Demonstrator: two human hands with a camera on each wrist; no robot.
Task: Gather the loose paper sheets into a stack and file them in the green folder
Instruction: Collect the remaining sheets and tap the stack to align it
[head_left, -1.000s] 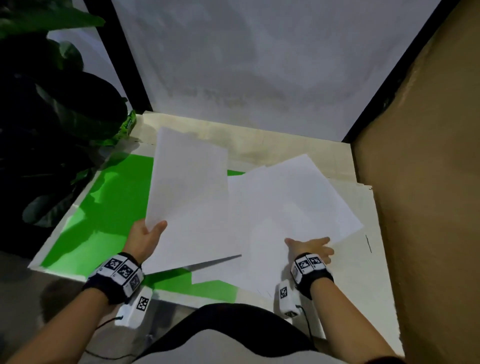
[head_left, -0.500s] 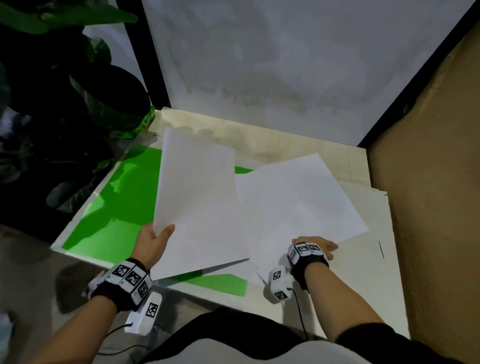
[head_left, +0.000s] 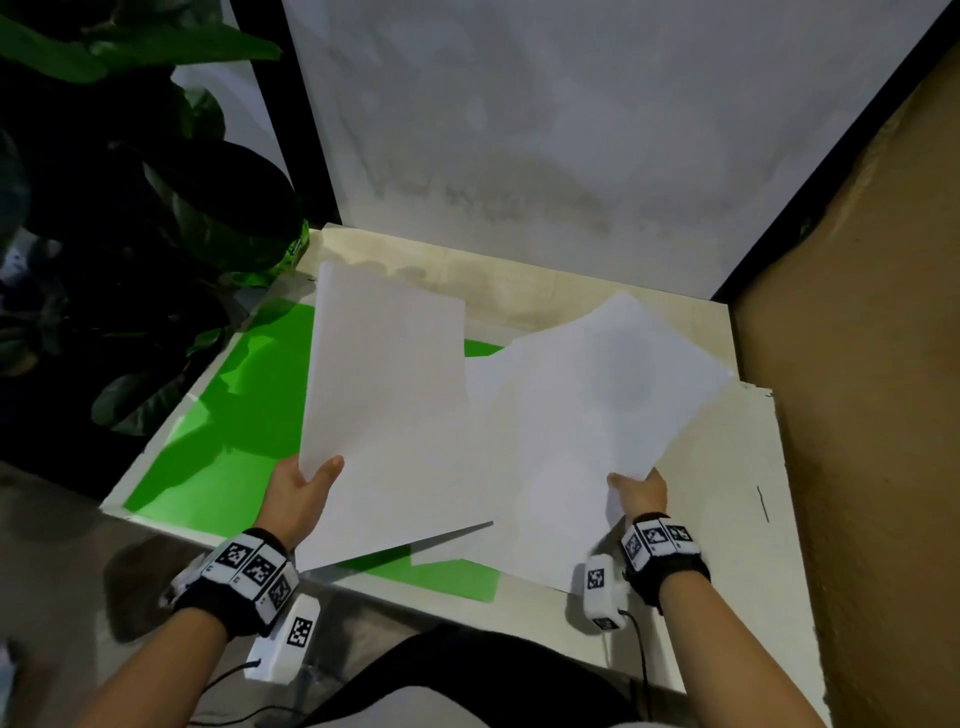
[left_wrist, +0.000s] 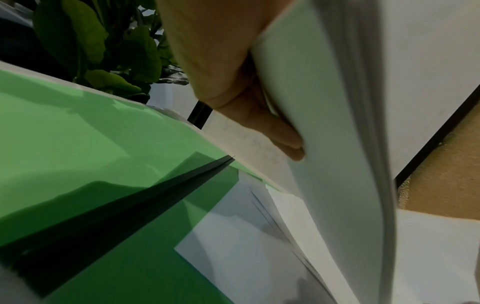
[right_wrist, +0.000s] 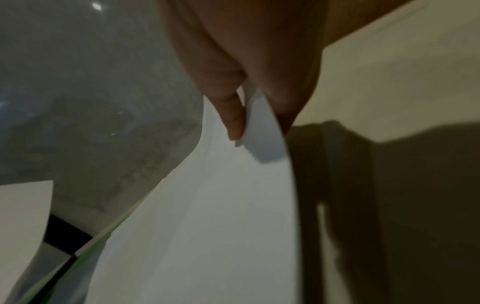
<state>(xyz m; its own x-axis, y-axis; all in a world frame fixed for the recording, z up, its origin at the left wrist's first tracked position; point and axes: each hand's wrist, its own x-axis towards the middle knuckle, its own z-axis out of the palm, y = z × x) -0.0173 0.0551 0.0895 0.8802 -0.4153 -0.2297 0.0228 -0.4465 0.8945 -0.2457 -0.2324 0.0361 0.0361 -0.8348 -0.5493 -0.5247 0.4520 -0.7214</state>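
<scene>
While both hands pinch paper, the scene reads so:
Left hand: at about 7 o'clock in the head view, thumb on top and fingers beneath, clamped on the near left corner of a lifted sheet.
Lifted sheet: raised off the table, tilting up toward 12 o'clock above the green folder.
Right hand: at about 5 o'clock, pinching the near edge of the right-hand sheets, which curl up at that edge.
Green folder: flat on the white table, from 9 o'clock toward the centre, partly covered by paper.
Plant: dark leaves at 10 o'clock, beside the table.
</scene>
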